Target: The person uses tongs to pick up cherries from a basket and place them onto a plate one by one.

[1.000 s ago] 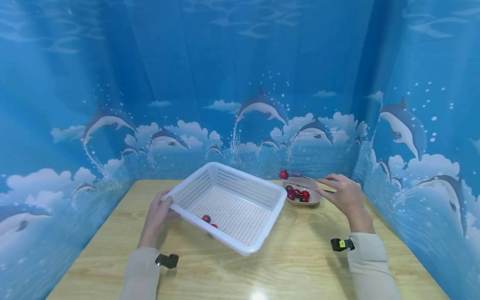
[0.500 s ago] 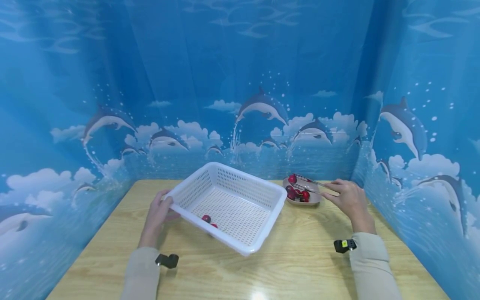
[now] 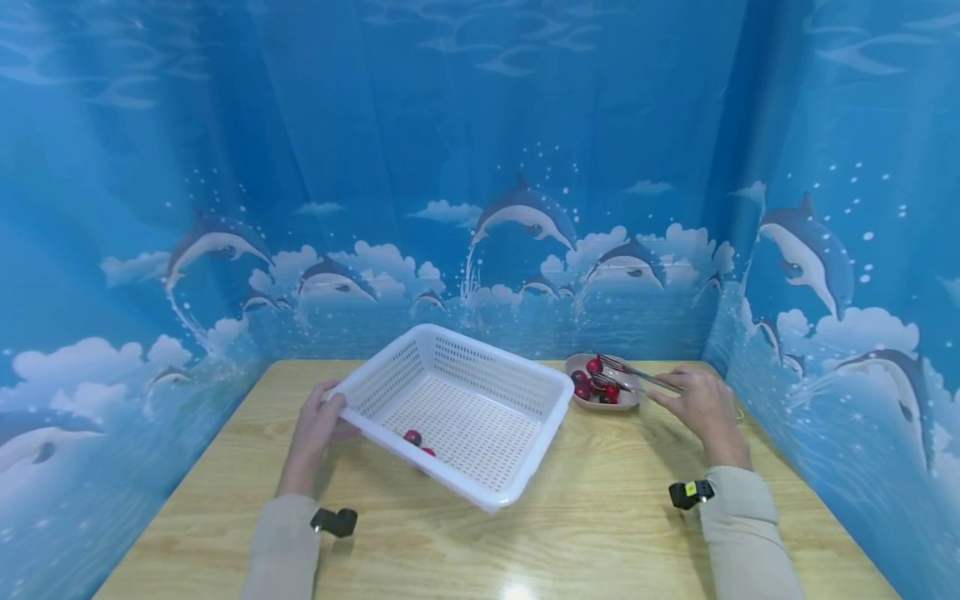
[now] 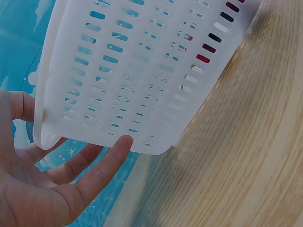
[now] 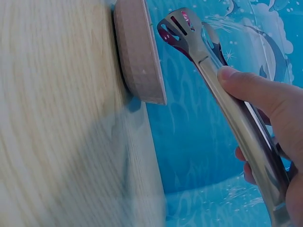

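My left hand grips the left corner of a white perforated plastic basket, thumb at the rim and fingers beneath; the basket is tilted. Two red cherries lie against its near wall, one partly hidden by the rim. My right hand holds metal tongs with slotted heads. Those heads stand over a small pinkish-beige bowl at the back right, with a cherry at their tips. Whether the tongs still pinch it is hard to tell. Several dark red cherries lie in the bowl.
Everything is on a light wooden table. A blue dolphin-print curtain encloses its back and sides. The bowl stands near the back edge, just right of the basket's right corner.
My right hand has moved slightly right and down, carrying the cherry in the tongs from the bowl's back left side to over the bowl. The left hand and basket stay put.
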`<state>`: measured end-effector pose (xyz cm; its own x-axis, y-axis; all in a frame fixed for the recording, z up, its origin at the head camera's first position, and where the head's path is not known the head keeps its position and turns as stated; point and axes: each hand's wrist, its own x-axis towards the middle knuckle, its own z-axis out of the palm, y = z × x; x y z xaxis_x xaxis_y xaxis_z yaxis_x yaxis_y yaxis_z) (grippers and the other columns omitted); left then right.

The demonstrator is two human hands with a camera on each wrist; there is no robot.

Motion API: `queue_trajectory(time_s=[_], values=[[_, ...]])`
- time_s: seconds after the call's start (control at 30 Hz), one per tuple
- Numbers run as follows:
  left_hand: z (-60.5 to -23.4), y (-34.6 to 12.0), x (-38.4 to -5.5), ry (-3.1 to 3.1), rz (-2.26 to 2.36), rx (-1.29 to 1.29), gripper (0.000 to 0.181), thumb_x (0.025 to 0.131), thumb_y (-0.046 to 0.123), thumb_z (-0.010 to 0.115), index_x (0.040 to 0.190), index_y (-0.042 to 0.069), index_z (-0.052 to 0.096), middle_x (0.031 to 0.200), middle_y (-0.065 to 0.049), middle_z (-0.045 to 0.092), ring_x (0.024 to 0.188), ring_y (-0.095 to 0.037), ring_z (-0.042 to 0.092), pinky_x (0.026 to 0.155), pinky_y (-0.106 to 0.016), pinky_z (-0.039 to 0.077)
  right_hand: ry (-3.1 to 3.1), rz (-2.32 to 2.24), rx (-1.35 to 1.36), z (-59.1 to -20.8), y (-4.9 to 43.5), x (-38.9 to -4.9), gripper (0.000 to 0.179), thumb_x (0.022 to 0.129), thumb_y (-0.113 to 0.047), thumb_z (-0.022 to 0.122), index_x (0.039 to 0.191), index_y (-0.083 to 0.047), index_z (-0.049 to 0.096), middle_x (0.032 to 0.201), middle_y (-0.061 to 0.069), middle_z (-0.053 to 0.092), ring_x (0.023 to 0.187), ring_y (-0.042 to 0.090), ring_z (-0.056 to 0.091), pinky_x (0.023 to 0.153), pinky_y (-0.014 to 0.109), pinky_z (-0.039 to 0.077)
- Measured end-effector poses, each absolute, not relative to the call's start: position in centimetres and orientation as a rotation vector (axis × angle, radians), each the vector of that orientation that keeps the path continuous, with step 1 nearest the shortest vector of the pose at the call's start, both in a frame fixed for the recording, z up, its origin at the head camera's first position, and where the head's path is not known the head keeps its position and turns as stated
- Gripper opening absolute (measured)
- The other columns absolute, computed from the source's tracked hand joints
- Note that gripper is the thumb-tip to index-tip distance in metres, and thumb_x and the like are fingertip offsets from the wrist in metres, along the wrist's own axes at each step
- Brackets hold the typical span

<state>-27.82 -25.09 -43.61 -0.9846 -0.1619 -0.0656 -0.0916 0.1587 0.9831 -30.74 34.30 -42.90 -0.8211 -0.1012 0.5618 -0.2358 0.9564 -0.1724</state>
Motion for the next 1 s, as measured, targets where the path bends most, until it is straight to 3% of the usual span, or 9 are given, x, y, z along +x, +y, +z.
queue_trajectory(time_s=[0.33, 0.7, 1.0], values=[[-43.87, -25.29, -28.02, -2.341, -1.996, 0.261, 0.058, 0.104, 0.021, 0.039, 0.161, 0.011, 0.03, 0.147, -0.029, 0.049, 0.109, -0.023, 0.068, 0.105, -0.053, 0.06, -2.611, 0.34, 0.149, -43.09, 34.23, -30.9, 0.034, 0.082, -0.033, 0.085, 0.108, -0.01, 0.082, 0.111, 0.022, 0.076, 0.088, 0.041, 0.071, 0.045, 0.039, 0.05], [-43.77, -25.13, -27.86, -2.328, -1.976, 0.245, 0.055, 0.105, 0.022, 0.04, 0.158, 0.01, 0.033, 0.144, -0.03, 0.05, 0.102, -0.02, 0.069, 0.102, -0.053, 0.061, -2.693, 0.381, 0.112, -43.06, 34.34, -30.86, 0.037, 0.084, -0.035, 0.083, 0.11, -0.01, 0.081, 0.113, 0.022, 0.076, 0.086, 0.039, 0.07, 0.045, 0.035, 0.047], [-43.76, -25.07, -27.84, -2.349, -1.967, 0.259, 0.057, 0.105, 0.024, 0.04, 0.16, 0.012, 0.03, 0.147, -0.029, 0.05, 0.114, -0.029, 0.068, 0.104, -0.052, 0.06, -2.741, 0.382, 0.087, -42.95, 34.42, -30.88, 0.04, 0.085, -0.037, 0.082, 0.113, -0.009, 0.08, 0.114, 0.022, 0.075, 0.087, 0.039, 0.069, 0.046, 0.033, 0.047]])
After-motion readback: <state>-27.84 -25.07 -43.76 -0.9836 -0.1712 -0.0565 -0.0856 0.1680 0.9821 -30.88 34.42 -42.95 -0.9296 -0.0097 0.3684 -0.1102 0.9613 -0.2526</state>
